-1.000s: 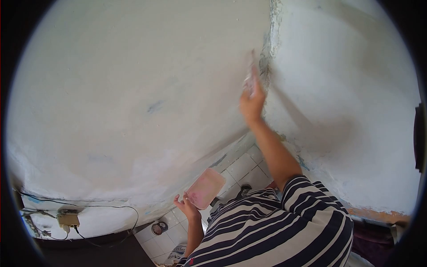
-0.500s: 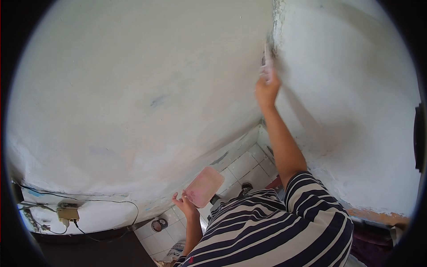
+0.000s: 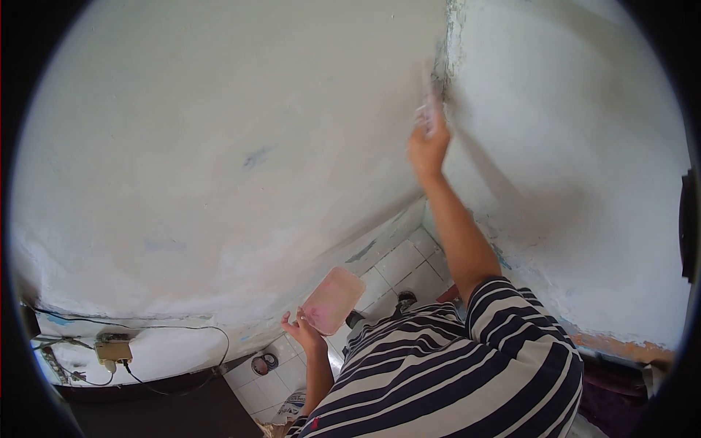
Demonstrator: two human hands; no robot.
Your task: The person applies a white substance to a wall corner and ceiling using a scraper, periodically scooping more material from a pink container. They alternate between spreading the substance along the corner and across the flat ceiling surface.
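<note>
- My right hand (image 3: 427,146) grips the knife (image 3: 432,102) at the corner (image 3: 444,66); I should keep the blade flat.
- My left hand (image 3: 303,328) pinches the tray (image 3: 334,299); hold it level.

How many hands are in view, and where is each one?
2. The right hand is raised at the wall corner, gripping a small tool. The left hand is low, holding a pink tray above the tiled floor.

You wear a short-sleeved shirt (image 3: 445,365) with broad navy and white stripes; its right sleeve (image 3: 511,306) ends above the elbow. Your forearms are bare, and your left hand (image 3: 303,332) and right hand (image 3: 427,142) are ungloved.
</note>
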